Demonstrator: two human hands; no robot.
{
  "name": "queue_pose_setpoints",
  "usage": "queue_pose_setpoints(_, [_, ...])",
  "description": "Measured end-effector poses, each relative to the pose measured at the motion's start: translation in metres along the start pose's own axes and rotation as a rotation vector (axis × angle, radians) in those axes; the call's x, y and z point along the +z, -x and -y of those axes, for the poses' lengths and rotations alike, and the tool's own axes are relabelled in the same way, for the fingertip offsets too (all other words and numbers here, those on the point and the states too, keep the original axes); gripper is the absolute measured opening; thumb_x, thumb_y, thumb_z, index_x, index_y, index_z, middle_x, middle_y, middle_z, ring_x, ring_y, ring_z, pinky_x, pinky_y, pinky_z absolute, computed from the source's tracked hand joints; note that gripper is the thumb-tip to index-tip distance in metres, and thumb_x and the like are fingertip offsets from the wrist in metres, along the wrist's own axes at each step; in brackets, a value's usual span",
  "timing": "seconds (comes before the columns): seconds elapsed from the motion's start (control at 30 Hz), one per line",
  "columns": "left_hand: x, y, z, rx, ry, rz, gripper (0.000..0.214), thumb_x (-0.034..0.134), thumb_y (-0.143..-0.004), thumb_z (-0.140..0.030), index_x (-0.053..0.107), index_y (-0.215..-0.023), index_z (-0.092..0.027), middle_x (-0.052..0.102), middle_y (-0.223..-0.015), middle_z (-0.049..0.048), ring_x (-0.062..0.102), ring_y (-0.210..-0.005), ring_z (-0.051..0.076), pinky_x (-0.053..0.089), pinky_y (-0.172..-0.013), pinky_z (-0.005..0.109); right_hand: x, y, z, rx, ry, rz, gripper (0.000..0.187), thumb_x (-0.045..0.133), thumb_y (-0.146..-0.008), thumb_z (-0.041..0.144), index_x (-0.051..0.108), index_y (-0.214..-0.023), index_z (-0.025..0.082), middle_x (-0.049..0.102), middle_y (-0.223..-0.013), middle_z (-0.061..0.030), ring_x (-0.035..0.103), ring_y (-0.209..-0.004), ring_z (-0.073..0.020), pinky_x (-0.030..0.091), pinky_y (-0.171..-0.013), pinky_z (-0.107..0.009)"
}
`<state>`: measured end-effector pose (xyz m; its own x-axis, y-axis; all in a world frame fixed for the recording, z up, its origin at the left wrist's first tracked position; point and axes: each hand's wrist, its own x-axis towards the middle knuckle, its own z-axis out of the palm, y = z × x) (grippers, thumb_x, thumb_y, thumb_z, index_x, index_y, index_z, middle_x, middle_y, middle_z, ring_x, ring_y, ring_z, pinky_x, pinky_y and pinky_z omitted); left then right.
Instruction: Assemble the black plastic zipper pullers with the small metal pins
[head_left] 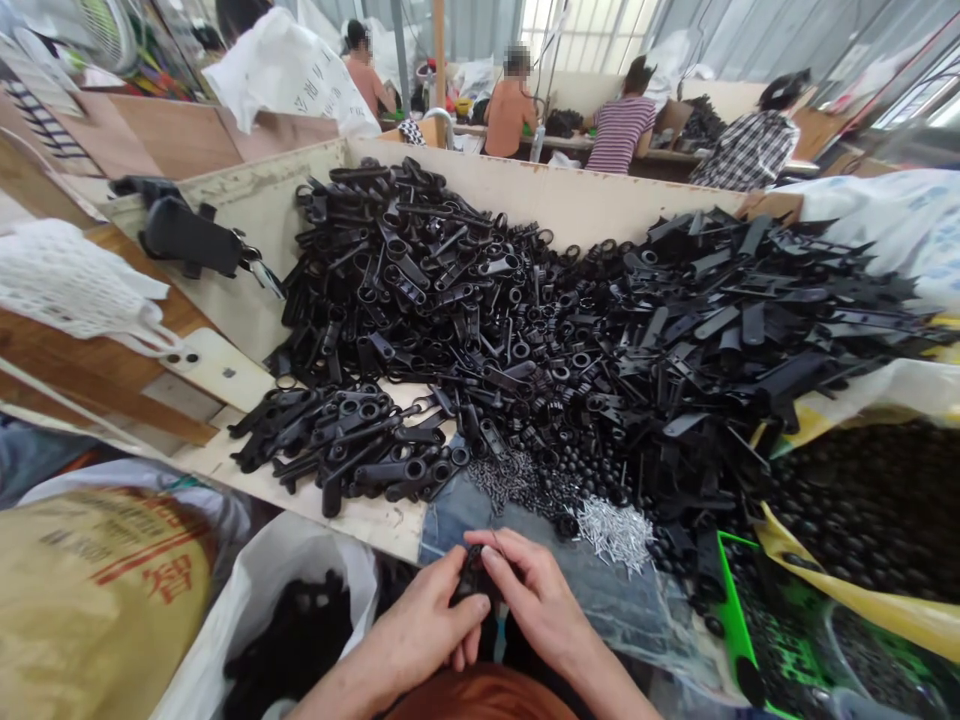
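Note:
My left hand (427, 620) and my right hand (536, 595) meet at the bottom centre, fingers pinched together around a small black plastic part (472, 578). Both hands hover over a denim cloth (465, 510) at the table's near edge. Just beyond my right hand lies a small heap of silvery metal pins (616, 530). Beside it sit small black round pieces (570, 480). A huge pile of black plastic lever parts (525, 300) fills the wooden tray behind. A smaller group of the same parts (345, 445) lies nearer, to the left.
The tray's pale wooden wall (525, 190) runs across the back. A white bag (300, 620) with black parts stands below left, next to a yellow sack (90, 600). A green crate (742, 640) and a yellow bag (862, 590) of black pieces sit right. Several people work at a far table (622, 125).

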<state>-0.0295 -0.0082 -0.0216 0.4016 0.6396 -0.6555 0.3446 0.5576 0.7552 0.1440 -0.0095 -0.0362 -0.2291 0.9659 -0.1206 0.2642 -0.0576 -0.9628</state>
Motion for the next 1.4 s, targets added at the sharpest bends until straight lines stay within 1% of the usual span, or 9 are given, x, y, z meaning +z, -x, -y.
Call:
queue_pose_setpoints(0.2, [0.001, 0.004, -0.003, -0.074, 0.166, 0.014, 0.069, 0.059, -0.085, -0.04, 0.035, -0.143, -0.012, 0.059, -0.054, -0.0082, 0.047, -0.047, 0.011, 0.032, -0.049, 0.022, -0.008, -0.004, 0.002, -0.054, 0.007, 0.06, 0.038, 0.048, -0.105, 0.044, 0.076, -0.12, 0.024, 0.061, -0.096, -0.0055, 0.062, -0.09, -0.0196, 0.049, -0.083, -0.031])
queue_pose_setpoints(0.5, [0.0, 0.014, -0.01, -0.143, 0.368, 0.009, 0.11, 0.073, -0.07, -0.056, 0.02, -0.15, -0.003, 0.059, -0.061, -0.0069, 0.044, -0.054, 0.01, 0.025, -0.054, 0.024, -0.014, -0.006, -0.005, -0.014, -0.07, 0.167, 0.03, 0.065, -0.097, 0.041, 0.077, -0.12, 0.028, 0.06, -0.094, -0.0025, 0.058, -0.086, -0.018, 0.044, -0.074, -0.029])
queue_pose_setpoints(0.7, [-0.001, 0.013, -0.01, -0.144, 0.396, 0.047, 0.089, 0.076, -0.069, -0.057, 0.043, -0.134, -0.007, 0.056, -0.062, -0.0068, 0.042, -0.055, 0.009, 0.023, -0.053, 0.024, -0.014, -0.005, -0.007, 0.016, -0.071, 0.188, 0.026, 0.065, -0.095, 0.037, 0.079, -0.115, 0.027, 0.058, -0.092, -0.0021, 0.057, -0.084, -0.0176, 0.043, -0.07, -0.028])
queue_pose_setpoints(0.87, [-0.003, 0.011, -0.003, -0.141, 0.395, -0.002, 0.085, 0.074, -0.073, -0.055, 0.042, -0.138, -0.01, 0.056, -0.063, -0.0071, 0.044, -0.056, 0.011, 0.028, -0.054, 0.023, -0.017, -0.002, -0.003, 0.02, -0.057, 0.137, 0.031, 0.069, -0.091, 0.037, 0.077, -0.119, 0.026, 0.061, -0.095, -0.0027, 0.058, -0.082, -0.0175, 0.045, -0.07, -0.028])
queue_pose_setpoints(0.97, [-0.005, 0.003, -0.006, 0.043, 0.201, -0.16, 0.053, 0.067, -0.083, -0.049, 0.057, -0.124, -0.017, 0.066, -0.08, -0.0003, 0.056, -0.066, 0.014, 0.036, -0.057, 0.024, -0.027, 0.0, -0.005, 0.018, 0.019, -0.064, 0.029, 0.064, -0.094, 0.039, 0.077, -0.115, 0.024, 0.06, -0.086, -0.0013, 0.056, -0.073, -0.0169, 0.045, -0.067, -0.028])
queue_pose_setpoints(1.07, [-0.004, -0.011, -0.016, 0.254, -0.272, -0.408, 0.017, 0.059, -0.09, -0.036, 0.065, -0.094, -0.021, 0.074, -0.09, 0.0038, 0.067, -0.081, 0.019, 0.045, -0.069, 0.027, -0.037, -0.002, -0.006, 0.003, 0.2, -0.262, 0.025, 0.055, -0.099, 0.035, 0.076, -0.099, 0.021, 0.06, -0.078, -0.0009, 0.056, -0.067, -0.0175, 0.043, -0.064, -0.028])
queue_pose_setpoints(1.17, [0.004, -0.03, -0.026, 0.276, -0.599, -0.549, 0.015, 0.054, -0.093, -0.027, 0.067, -0.087, -0.021, 0.076, -0.079, 0.0057, 0.071, -0.076, 0.025, 0.044, -0.068, 0.031, -0.041, -0.011, -0.004, -0.035, 0.39, -0.251, 0.02, 0.054, -0.099, 0.026, 0.073, -0.094, 0.02, 0.066, -0.083, -0.003, 0.062, -0.073, -0.0191, 0.046, -0.068, -0.029])
queue_pose_setpoints(1.3, [0.013, -0.047, -0.029, 0.288, -0.719, -0.583, 0.017, 0.055, -0.09, -0.017, 0.07, -0.096, -0.019, 0.077, -0.078, 0.0117, 0.074, -0.074, 0.031, 0.039, -0.063, 0.033, -0.038, -0.025, -0.001, -0.065, 0.53, -0.199, 0.016, 0.054, -0.097, 0.016, 0.069, -0.091, 0.02, 0.068, -0.087, -0.0037, 0.067, -0.08, -0.0197, 0.048, -0.072, -0.028])
queue_pose_setpoints(1.4, [0.01, -0.049, -0.024, 0.322, -0.75, -0.58, 0.02, 0.053, -0.087, -0.01, 0.07, -0.089, -0.021, 0.078, -0.078, 0.0114, 0.074, -0.074, 0.031, 0.037, -0.062, 0.032, -0.037, -0.031, -0.003, -0.07, 0.578, -0.178, 0.017, 0.055, -0.096, 0.014, 0.066, -0.084, 0.021, 0.066, -0.084, -0.003, 0.066, -0.078, -0.02, 0.046, -0.07, -0.029])
